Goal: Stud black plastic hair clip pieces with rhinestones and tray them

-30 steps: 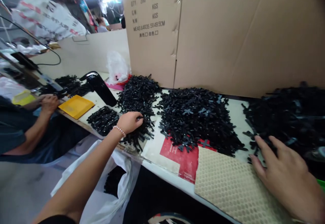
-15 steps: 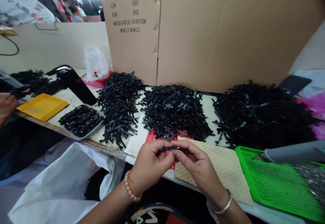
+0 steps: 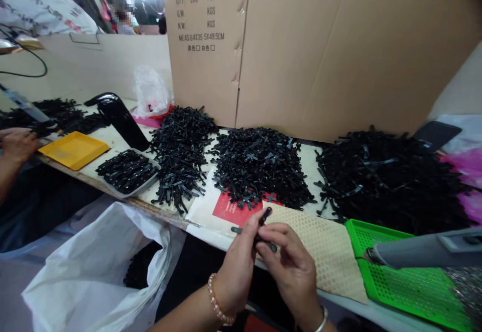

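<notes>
My left hand [image 3: 243,259] and my right hand [image 3: 293,266] meet above the table's front edge. Between them are narrow black plastic strips [image 3: 266,215] that cross each other, with ends poking out past my fingers. Both hands are closed on these strips; how they join is hidden behind the fingers. Just beyond lies a heap of black strips [image 3: 259,166], some of them X-shaped, partly on a red and white sheet [image 3: 229,209]. A beige textured mat [image 3: 324,246] extends to the right of my hands.
A green basket [image 3: 399,292] holds small metal pieces, with a grey electric screwdriver [image 3: 422,249] across it. More black strips are heaped left [image 3: 181,156] and right [image 3: 384,176]. A tall carton [image 3: 320,50] stands behind. At far left, another person's hand [image 3: 18,143] works near a yellow tray [image 3: 75,150].
My hands have come down and slightly right, and the crossed strips now stick out between the fingers. The view has shifted a little to the left.
</notes>
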### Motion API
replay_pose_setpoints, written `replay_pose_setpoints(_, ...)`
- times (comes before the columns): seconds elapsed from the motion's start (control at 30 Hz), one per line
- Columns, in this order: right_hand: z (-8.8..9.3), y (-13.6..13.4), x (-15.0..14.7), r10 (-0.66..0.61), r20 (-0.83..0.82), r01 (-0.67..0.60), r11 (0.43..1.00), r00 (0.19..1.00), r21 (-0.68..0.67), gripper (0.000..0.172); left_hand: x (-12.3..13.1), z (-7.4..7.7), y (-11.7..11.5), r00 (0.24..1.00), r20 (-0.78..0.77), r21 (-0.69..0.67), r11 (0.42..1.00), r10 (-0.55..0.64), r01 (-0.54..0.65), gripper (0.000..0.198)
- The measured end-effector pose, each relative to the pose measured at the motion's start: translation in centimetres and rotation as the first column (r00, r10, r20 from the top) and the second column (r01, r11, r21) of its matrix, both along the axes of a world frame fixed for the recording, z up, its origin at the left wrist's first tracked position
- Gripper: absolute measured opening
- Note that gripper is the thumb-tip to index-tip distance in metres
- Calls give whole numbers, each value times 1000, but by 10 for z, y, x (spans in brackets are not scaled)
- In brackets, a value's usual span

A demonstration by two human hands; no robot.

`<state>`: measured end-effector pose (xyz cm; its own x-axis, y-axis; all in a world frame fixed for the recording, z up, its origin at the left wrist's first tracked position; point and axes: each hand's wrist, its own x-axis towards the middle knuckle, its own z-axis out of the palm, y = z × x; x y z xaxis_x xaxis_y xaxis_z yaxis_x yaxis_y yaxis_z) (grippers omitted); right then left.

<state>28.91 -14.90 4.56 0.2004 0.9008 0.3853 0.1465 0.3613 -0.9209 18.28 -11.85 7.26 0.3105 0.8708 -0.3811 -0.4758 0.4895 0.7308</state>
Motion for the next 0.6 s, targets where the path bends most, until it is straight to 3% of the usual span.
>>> replay_pose_setpoints(0.1,-8,-5,2,-88,-11,88,995,996,39,29,0,2,4,997,70,-27,999,26,-24,36)
replay_pose_setpoints(0.17,-9,-1,5,-126,-137,113,988,982,-103,35,-2,5,6,996,84,-3,999,-32,33,37)
replay_pose_setpoints(0.27,-3,8,5,-64,-244,-7,960,968,-281,37,-6,7,7,987,21,38,987,-158,158,46)
replay_pose_setpoints(0.43,3,14,-3,1,-359,-117,946,933,-301,24,-7,8,9,973,-29,-9,973,-231,231,60)
replay_pose_setpoints(0.6,8,17,13,-229,-540,88,958,810,-273,29,-16,6,22,970,-160,5,983,-183,186,48)
